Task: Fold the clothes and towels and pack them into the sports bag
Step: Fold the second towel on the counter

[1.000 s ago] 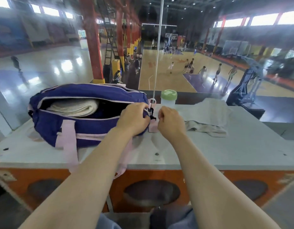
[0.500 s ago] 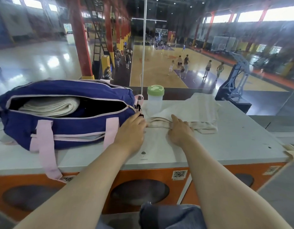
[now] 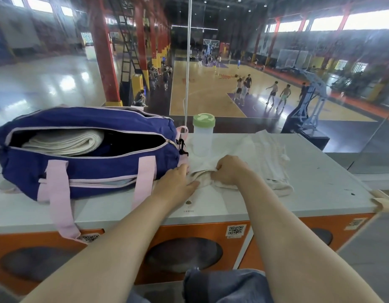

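Observation:
A navy sports bag (image 3: 101, 171) with pink straps lies unzipped on the left of the white table top (image 3: 320, 182). A folded cream towel (image 3: 64, 142) shows inside its opening. Right of the bag a pale beige cloth (image 3: 261, 156) is spread out and partly bunched. My right hand (image 3: 229, 170) grips the cloth's near left edge with curled fingers. My left hand (image 3: 178, 184) lies flat beside the bag's end, its fingertips touching the same bunched edge.
A clear bottle with a green lid (image 3: 203, 136) stands just behind the cloth, close to the bag's right end. A glass pane rises at the table's far edge, with a basketball court below. A pink strap (image 3: 62, 206) hangs over the orange front.
Both hands left the zipper at the bag's right end and dropped onto the beige cloth. My right hand went from flat on the cloth to gripping its edge.

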The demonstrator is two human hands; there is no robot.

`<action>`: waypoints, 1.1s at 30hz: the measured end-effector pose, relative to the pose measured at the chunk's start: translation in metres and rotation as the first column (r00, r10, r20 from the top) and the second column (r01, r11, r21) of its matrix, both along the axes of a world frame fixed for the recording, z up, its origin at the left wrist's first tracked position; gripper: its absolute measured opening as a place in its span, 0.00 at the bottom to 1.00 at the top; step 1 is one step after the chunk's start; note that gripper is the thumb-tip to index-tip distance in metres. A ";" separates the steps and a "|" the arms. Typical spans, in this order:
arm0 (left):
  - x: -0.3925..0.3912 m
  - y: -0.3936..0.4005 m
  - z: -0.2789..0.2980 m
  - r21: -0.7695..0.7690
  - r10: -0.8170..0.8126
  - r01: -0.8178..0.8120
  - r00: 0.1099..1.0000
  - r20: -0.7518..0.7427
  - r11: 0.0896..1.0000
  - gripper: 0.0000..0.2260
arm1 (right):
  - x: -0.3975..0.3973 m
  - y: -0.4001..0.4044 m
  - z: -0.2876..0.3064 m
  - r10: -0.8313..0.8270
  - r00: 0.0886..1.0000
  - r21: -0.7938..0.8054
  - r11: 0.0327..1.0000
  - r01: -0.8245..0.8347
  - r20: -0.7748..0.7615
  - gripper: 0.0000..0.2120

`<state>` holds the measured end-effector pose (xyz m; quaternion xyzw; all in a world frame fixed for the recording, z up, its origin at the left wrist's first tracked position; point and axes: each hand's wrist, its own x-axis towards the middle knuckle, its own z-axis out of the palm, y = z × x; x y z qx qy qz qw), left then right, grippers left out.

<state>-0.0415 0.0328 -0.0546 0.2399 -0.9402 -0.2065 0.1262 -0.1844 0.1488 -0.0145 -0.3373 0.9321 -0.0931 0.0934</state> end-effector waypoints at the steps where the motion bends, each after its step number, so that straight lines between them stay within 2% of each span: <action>1: -0.001 0.001 0.000 -0.043 0.004 -0.004 1.000 0.005 0.999 0.17 | 0.002 -0.001 0.002 0.019 0.999 -0.007 1.000 -0.018 0.027 0.10; 3: -0.001 0.001 0.000 -0.143 -0.007 0.007 1.000 -0.002 0.990 0.12 | 0.006 -0.002 0.004 0.039 0.997 -0.033 0.999 -0.037 0.073 0.09; 5: -0.002 -0.002 -0.001 -0.129 -0.014 0.010 1.000 -0.026 0.992 0.05 | 0.007 -0.001 0.005 0.037 0.994 -0.052 0.998 -0.032 0.099 0.12; 6: -0.002 -0.004 -0.001 -0.065 -0.011 0.008 0.999 -0.047 0.998 0.03 | 0.006 0.000 0.005 0.039 0.995 -0.060 0.998 -0.034 0.096 0.12; 10: -0.002 -0.012 0.011 0.238 0.092 -0.037 0.970 -0.225 0.970 0.13 | 0.004 0.007 0.003 0.039 0.999 -0.054 0.998 -0.040 -0.026 0.06; 12: 0.000 -0.014 0.022 0.372 0.192 -0.056 0.921 -0.340 0.926 0.13 | 0.002 0.010 0.004 0.000 0.996 -0.067 0.998 -0.005 -0.088 0.13; 15: 0.005 -0.018 0.035 0.548 0.352 -0.039 0.804 -0.479 0.835 0.14 | -0.002 0.018 0.011 -0.051 0.996 -0.128 0.991 0.041 -0.075 0.16; 17: 0.009 -0.021 0.039 0.594 0.427 -0.038 0.732 -0.531 0.804 0.13 | -0.009 0.023 0.015 -0.098 0.994 -0.133 0.987 0.091 -0.049 0.17; 20: 0.013 -0.028 0.040 0.614 0.513 -0.058 0.615 -0.599 0.787 0.11 | -0.026 0.033 0.011 -0.235 0.972 -0.148 0.962 0.230 -0.019 0.12; 22: 0.013 -0.032 0.038 0.641 0.551 -0.052 0.567 -0.612 0.765 0.10 | -0.033 0.043 0.006 -0.330 0.943 -0.178 0.927 0.331 0.039 0.10; 25: 0.011 -0.037 0.037 0.680 0.579 -0.020 0.545 -0.607 0.733 0.10 | -0.041 0.054 0.005 -0.395 0.915 -0.254 0.879 0.403 0.084 0.13; 28: 0.007 -0.042 0.036 0.671 0.564 0.022 0.521 -0.641 0.741 0.12 | -0.043 0.056 0.019 -0.322 0.947 -0.415 0.859 0.299 0.015 0.13; 31: 0.006 -0.041 0.034 0.689 0.583 0.009 0.525 -0.620 0.724 0.15 | -0.036 0.059 0.038 -0.257 0.966 -0.554 0.809 0.197 -0.032 0.09; 32: 0.006 -0.041 0.034 0.718 0.603 0.017 0.529 -0.597 0.696 0.16 | -0.032 0.060 0.044 -0.253 0.967 -0.589 0.787 0.183 -0.038 0.07; 33: 0.006 -0.041 0.035 0.755 0.635 0.015 0.531 -0.561 0.655 0.17 | -0.028 0.062 0.050 -0.261 0.965 -0.624 0.759 0.189 -0.026 0.09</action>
